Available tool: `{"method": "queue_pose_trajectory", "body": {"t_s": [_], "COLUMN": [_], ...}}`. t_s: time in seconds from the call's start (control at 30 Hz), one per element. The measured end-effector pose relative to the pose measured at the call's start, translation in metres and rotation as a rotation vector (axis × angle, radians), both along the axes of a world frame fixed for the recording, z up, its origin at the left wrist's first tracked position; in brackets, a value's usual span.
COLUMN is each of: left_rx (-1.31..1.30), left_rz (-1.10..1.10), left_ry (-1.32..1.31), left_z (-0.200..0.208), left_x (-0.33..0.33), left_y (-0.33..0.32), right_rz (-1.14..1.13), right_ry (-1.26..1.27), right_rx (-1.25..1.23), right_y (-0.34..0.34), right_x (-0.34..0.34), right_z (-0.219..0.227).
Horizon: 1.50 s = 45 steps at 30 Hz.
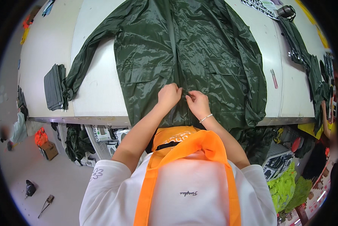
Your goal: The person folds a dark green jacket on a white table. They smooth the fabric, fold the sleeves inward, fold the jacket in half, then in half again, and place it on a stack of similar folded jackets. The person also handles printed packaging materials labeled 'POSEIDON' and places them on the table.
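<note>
A dark green rain jacket lies spread out, front side up, with its lower hem hanging over the table's near edge. Both hands work at its front opening, low down near the hem. My left hand is closed in a pinch on the left side of the opening. Just to its right, my right hand, with a beaded bracelet at the wrist, pinches the jacket's front edge. Any zip or snap between the fingertips is too small to make out.
The jacket covers much of the white table. Folded dark green cloth lies by the left sleeve. To the right are a pinkish, thin tool and more green garments. A cardboard box stands on the floor at left; another person's arm shows far right.
</note>
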State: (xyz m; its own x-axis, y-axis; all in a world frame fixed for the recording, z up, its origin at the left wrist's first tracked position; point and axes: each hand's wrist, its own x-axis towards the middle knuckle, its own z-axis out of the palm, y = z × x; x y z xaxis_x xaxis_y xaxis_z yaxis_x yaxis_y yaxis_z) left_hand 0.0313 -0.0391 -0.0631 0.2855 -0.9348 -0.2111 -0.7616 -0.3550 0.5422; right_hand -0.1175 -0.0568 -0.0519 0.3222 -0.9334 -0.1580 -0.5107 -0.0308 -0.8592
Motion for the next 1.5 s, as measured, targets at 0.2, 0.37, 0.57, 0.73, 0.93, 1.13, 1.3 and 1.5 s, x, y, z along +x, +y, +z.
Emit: {"method": "queue_pose_trajectory", "body": {"t_s": [0.2,0.37,0.57,0.73,0.93,1.13,1.3,1.5], "left_rx": [0.206,0.156,0.050,-0.052,-0.174,-0.300,-0.141,-0.057], "left_rz": [0.059,0.085,0.170,0.355,0.581,0.305,-0.103,-0.066], "left_ry": [0.800,0.999,1.188,1.469,1.987,0.847,-0.324,-0.445], "left_z": [0.004,0.016,0.011,0.004,0.003,0.007,0.024,0.001], "left_x": [0.019,0.015,0.005,-0.007,-0.004,-0.008,0.027,0.070], "left_y": [-0.002,0.005,0.012,0.016,0.024,0.035,0.103,0.109], "right_rz": [-0.048,-0.077,-0.074,-0.035,-0.048,0.014,0.062,-0.012], "right_ry": [-0.011,-0.173,-0.252,-0.385,-0.355,-0.015,0.281,0.841], "right_rx": [-0.106,-0.023,0.190,0.367,0.430,0.196,-0.476,-0.344], "right_y": [0.002,0.008,0.009,0.006,-0.002,0.004,0.001,0.004], "right_x": [0.008,0.012,0.010,0.008,0.008,0.011,-0.073,-0.145], "right_z": [-0.011,-0.013,-0.003,-0.011,-0.022,-0.004,0.026,-0.021]}}
